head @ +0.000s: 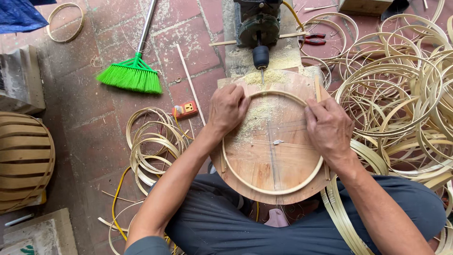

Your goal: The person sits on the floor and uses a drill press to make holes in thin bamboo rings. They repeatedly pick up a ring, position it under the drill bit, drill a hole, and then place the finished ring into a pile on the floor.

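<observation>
Gripping 1 bamboo hoop [264, 189] on the round wooden board [273, 160], both hands, left hand [228, 107] and right hand [329, 126], are holding its top edge just below the drill bit [262, 75], sawdust already lying there, undrilled-looking hoops [401, 94] piling at right.

We see our two arms bare from the hands up to above the elbows; our left hand [228, 107] and right hand [329, 126] wear no gloves, rings or watch. At the lower edge a short grey-blue sleeve [148, 246] covers our left upper arm. Our legs are in dark slate-grey trousers [283, 231], loose cloth with soft folds at the knees
</observation>
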